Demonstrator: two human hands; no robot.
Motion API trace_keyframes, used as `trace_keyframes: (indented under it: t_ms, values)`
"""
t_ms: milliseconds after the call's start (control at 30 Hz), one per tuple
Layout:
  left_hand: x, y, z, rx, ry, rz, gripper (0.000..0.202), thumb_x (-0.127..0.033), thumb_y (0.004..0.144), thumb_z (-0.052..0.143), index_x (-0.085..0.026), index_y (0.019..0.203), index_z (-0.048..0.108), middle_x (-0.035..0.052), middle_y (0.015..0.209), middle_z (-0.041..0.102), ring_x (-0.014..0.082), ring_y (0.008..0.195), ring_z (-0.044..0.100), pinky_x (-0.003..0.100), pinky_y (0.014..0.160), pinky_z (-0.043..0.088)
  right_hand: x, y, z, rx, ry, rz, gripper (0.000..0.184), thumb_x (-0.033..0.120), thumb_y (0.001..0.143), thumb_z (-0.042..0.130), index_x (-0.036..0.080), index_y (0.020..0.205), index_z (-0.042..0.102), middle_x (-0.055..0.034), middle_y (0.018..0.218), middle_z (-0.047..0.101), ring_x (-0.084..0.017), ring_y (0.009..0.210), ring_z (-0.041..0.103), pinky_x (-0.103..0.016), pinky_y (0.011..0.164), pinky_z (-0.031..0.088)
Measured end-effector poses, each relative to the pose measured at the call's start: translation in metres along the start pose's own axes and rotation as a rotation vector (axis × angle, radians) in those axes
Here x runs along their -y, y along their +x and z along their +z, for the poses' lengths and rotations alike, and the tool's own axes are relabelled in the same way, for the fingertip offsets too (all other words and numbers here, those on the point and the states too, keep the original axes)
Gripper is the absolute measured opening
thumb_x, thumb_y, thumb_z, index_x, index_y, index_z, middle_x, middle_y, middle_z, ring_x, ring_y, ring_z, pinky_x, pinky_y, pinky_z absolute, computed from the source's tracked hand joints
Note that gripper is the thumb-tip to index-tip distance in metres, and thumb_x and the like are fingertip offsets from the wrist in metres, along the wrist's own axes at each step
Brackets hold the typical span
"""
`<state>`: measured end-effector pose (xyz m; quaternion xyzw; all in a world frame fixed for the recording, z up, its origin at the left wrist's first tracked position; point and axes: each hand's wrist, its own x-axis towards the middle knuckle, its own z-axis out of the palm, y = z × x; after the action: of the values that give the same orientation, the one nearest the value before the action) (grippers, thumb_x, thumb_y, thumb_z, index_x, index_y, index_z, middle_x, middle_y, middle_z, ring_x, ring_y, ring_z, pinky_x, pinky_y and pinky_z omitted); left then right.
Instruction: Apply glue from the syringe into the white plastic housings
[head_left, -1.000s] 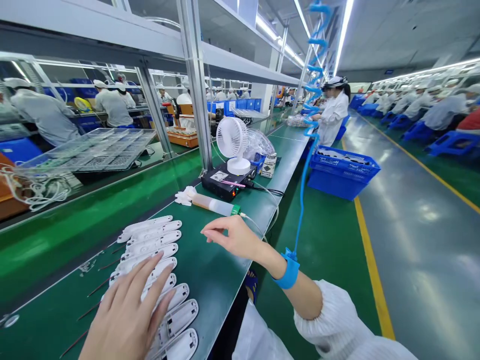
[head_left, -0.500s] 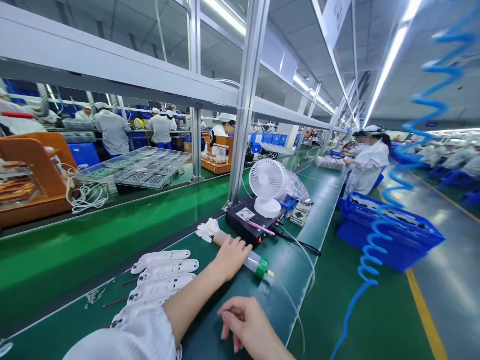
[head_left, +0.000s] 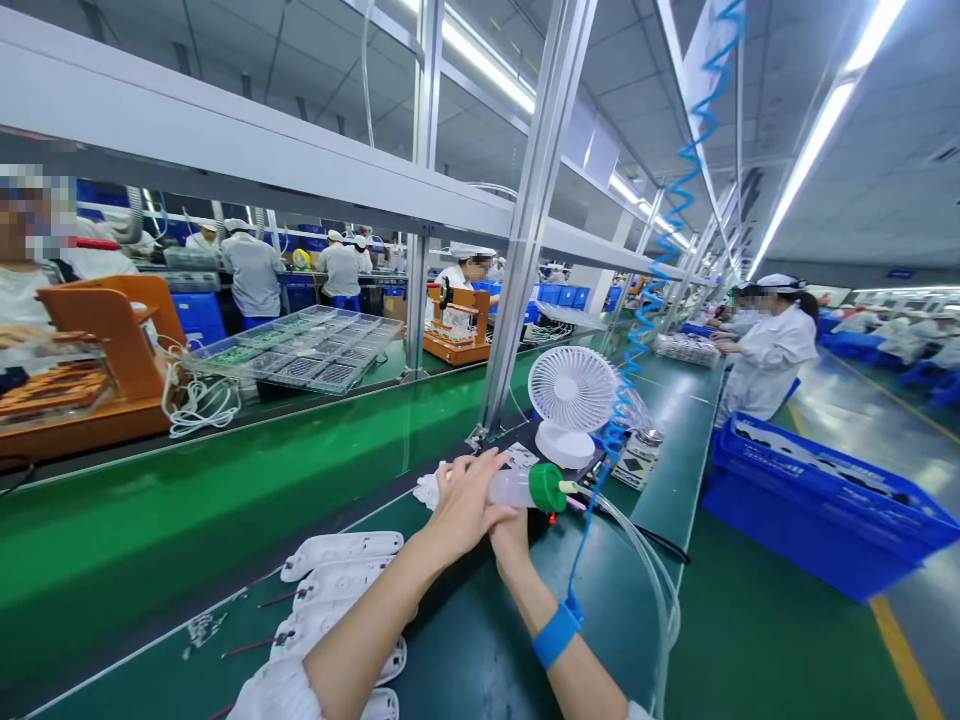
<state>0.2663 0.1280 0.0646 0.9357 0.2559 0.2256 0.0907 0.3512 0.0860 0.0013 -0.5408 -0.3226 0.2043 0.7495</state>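
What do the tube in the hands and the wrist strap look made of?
Tube: seemingly translucent plastic, since it looks cloudy and see-through; its green cap looks like opaque moulded plastic. Wrist strap: probably soft blue fabric or rubber, matte, wrapping snugly.

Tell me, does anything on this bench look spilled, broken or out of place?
Nothing stands out. Both hands, left hand and right hand, hold the glue syringe above the bench; the white plastic housings lie in a neat row, and the desk fan stands upright.

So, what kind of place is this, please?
Most likely an electronics assembly line in a factory. Both hands hold a dispensing syringe above white plastic housings on a long green bench, and co-workers in white coats sit along it.
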Motion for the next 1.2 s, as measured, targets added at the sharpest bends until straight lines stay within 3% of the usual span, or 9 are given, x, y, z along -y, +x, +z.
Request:
trace_keyframes:
  t_ms: [67, 133, 200, 267, 500, 667, 900, 1067, 1200]
  values:
    - [0.021, -0.01, -0.003, -0.031, 0.034, -0.116, 0.031, -0.027, 0.084, 0.053, -0.025, 0.115, 0.051, 0.004, 0.117, 0.055, 0.0213, 0.103, 0.045, 0.037, 0.085, 0.033, 0.002, -0.002, -0.001, -0.005, -0.024, 0.021, 0.032, 0.033, 0.077, 0.067, 0.013, 0.099, 0.057, -0.0027, 0.082, 0.061, -0.014, 0.065, 0.059, -0.026, 0.056, 0.05]
    - [0.044, -0.022, -0.004, -0.039, 0.08, -0.217, 0.016, -0.02, 0.085, 0.048, -0.021, 0.094, 0.061, 0.0051, 0.097, 0.06, 0.0217, 0.092, 0.049, 0.036, 0.078, 0.034, 0.002, -0.007, -0.004, -0.025, -0.04, 0.052, 0.044, 0.037, 0.07, 0.072, 0.011, 0.102, 0.057, -0.004, 0.077, 0.063, -0.015, 0.057, 0.057, -0.025, 0.046, 0.046]
    - [0.062, -0.03, -0.001, -0.028, 0.117, -0.26, 0.016, -0.018, 0.085, 0.049, -0.02, 0.081, 0.064, 0.0051, 0.085, 0.06, 0.0222, 0.085, 0.05, 0.035, 0.073, 0.034, 0.001, -0.009, -0.005, -0.047, -0.05, 0.066, 0.052, 0.041, 0.065, 0.073, 0.01, 0.104, 0.057, -0.0063, 0.077, 0.064, -0.017, 0.055, 0.058, -0.026, 0.043, 0.045]
    - [0.071, -0.033, 0.005, -0.017, 0.137, -0.249, 0.014, -0.018, 0.084, 0.051, -0.02, 0.082, 0.065, 0.005, 0.085, 0.059, 0.0226, 0.085, 0.049, 0.035, 0.073, 0.034, 0.0, -0.009, -0.006, -0.061, -0.061, 0.073, 0.055, 0.044, 0.064, 0.073, 0.01, 0.105, 0.057, -0.0073, 0.078, 0.064, -0.018, 0.055, 0.058, -0.026, 0.042, 0.045]
    - [0.065, -0.014, 0.028, -0.016, 0.181, -0.155, 0.018, -0.017, 0.086, 0.048, -0.02, 0.084, 0.066, 0.0053, 0.087, 0.057, 0.0215, 0.085, 0.049, 0.034, 0.072, 0.035, -0.003, -0.003, -0.009, -0.098, -0.104, 0.05, 0.063, 0.054, 0.061, 0.07, 0.008, 0.103, 0.057, -0.0094, 0.078, 0.065, -0.018, 0.052, 0.057, -0.028, 0.042, 0.047]
    - [0.066, -0.011, 0.03, -0.012, 0.206, -0.127, 0.021, -0.018, 0.087, 0.046, -0.019, 0.082, 0.066, 0.0057, 0.085, 0.057, 0.0214, 0.082, 0.048, 0.034, 0.069, 0.035, -0.007, -0.004, -0.013, -0.119, -0.138, 0.038, 0.051, 0.054, 0.063, 0.069, 0.011, 0.09, 0.061, -0.0087, 0.069, 0.064, -0.02, 0.052, 0.057, -0.032, 0.047, 0.049]
    - [0.066, -0.01, 0.031, -0.004, 0.219, -0.093, 0.021, -0.015, 0.087, 0.045, -0.019, 0.084, 0.066, 0.0058, 0.082, 0.056, 0.0224, 0.083, 0.048, 0.034, 0.069, 0.035, -0.014, -0.002, -0.009, -0.142, -0.158, 0.006, 0.051, 0.05, 0.062, 0.07, 0.014, 0.096, 0.061, -0.0077, 0.073, 0.065, -0.025, 0.066, 0.062, -0.034, 0.052, 0.051]
    - [0.063, -0.01, 0.032, -0.015, 0.195, -0.087, 0.019, -0.014, 0.087, 0.046, -0.017, 0.08, 0.063, 0.0061, 0.082, 0.057, 0.0228, 0.083, 0.048, 0.035, 0.069, 0.035, 0.001, -0.003, -0.014, -0.258, -0.143, -0.074, 0.045, 0.05, 0.062, 0.071, 0.014, 0.086, 0.06, -0.0068, 0.066, 0.063, -0.022, 0.056, 0.059, -0.032, 0.047, 0.049]
    - [0.058, -0.02, 0.017, -0.025, 0.159, -0.124, 0.008, -0.014, 0.083, 0.051, -0.018, 0.084, 0.058, 0.0045, 0.088, 0.056, 0.0214, 0.085, 0.049, 0.034, 0.072, 0.037, 0.024, 0.0, -0.028, -0.398, -0.107, -0.15, 0.041, 0.051, 0.063, 0.069, 0.014, 0.075, 0.054, -0.0023, 0.058, 0.058, -0.017, 0.047, 0.054, -0.032, 0.047, 0.049]
